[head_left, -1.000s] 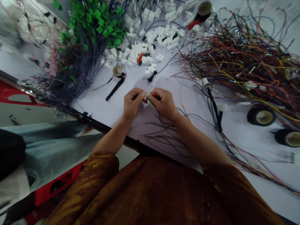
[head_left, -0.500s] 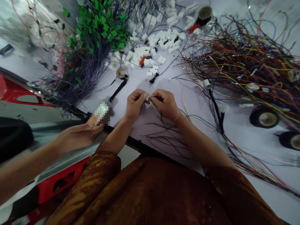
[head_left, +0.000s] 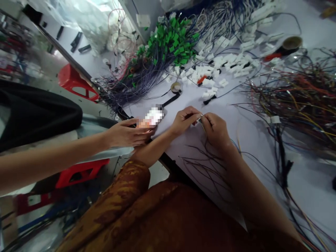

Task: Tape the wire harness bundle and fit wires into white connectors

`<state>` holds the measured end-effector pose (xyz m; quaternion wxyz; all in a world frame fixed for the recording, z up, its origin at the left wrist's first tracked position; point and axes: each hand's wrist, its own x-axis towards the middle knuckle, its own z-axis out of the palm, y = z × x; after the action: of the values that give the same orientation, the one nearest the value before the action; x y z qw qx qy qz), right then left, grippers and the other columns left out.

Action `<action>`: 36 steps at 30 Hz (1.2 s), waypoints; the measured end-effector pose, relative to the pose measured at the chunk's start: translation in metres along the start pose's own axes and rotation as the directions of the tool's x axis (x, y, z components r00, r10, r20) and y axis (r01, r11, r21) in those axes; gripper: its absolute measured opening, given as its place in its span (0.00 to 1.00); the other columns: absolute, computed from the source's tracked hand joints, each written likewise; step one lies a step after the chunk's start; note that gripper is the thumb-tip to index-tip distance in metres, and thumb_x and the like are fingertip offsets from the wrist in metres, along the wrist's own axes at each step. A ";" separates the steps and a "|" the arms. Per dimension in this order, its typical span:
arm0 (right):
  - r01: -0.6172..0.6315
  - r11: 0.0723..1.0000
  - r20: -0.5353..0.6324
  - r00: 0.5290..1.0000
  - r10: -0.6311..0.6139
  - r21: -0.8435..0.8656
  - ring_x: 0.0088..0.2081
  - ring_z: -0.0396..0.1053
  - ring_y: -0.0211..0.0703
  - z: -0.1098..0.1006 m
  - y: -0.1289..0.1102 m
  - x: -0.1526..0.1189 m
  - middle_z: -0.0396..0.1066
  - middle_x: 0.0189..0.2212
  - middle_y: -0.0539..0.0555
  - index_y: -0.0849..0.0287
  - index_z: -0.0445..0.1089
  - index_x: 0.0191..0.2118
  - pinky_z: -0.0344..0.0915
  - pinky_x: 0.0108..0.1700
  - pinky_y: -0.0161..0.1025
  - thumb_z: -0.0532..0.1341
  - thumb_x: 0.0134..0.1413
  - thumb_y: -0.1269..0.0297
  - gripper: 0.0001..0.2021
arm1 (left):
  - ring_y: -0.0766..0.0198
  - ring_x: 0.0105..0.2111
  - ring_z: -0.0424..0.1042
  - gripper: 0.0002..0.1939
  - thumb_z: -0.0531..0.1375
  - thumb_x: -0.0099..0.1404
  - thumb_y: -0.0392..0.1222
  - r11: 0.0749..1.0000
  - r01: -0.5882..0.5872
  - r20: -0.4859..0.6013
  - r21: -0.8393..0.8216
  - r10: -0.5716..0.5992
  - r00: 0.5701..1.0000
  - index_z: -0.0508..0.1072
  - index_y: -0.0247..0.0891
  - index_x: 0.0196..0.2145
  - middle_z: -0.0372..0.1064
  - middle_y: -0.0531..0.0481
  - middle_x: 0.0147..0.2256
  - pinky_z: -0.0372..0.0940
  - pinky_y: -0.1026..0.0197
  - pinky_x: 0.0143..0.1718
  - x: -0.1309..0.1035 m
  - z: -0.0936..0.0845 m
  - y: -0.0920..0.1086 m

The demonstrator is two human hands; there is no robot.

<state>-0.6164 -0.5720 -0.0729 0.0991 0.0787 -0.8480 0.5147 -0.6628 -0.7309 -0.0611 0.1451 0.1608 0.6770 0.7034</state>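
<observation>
My left hand (head_left: 185, 120) and my right hand (head_left: 215, 128) meet over the white table (head_left: 194, 154). Between their pinched fingertips is a small pale connector (head_left: 200, 118), mostly covered by the fingers. Thin wires run from it under my right hand. More dark and reddish wires (head_left: 207, 168) lie on the table below that hand. A roll of tape (head_left: 175, 87) with a black strip lies beyond my left hand, near several white connectors (head_left: 210, 92).
Another person's hand (head_left: 128, 133) holds a blurred-out bright object at the left, close to my left forearm. Green connectors (head_left: 173, 42) lie at the back, a tangle of coloured wires (head_left: 296, 98) at the right. Red stools (head_left: 76, 82) stand beyond the table edge.
The view has turned left, so the table's contents sit further right. The other person's hand has come nearer my left forearm. My hands remain together at the small connector.
</observation>
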 end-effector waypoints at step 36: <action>-0.208 0.951 -0.212 0.943 0.257 0.229 0.25 0.58 0.36 0.013 0.001 -0.003 0.61 0.23 0.46 0.56 0.65 0.32 0.57 0.31 0.38 0.60 0.58 0.62 0.06 | 0.54 0.53 0.73 0.33 0.56 0.71 0.52 0.471 0.027 -0.265 0.882 0.446 0.855 0.48 0.44 0.68 0.55 0.33 0.63 0.71 0.45 0.54 -0.143 -0.136 -0.008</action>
<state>-0.6150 -0.5832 -0.0801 0.1302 -0.0753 -0.7762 0.6123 -0.5911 -0.9141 -0.0773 -0.2107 0.1238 0.9224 0.2990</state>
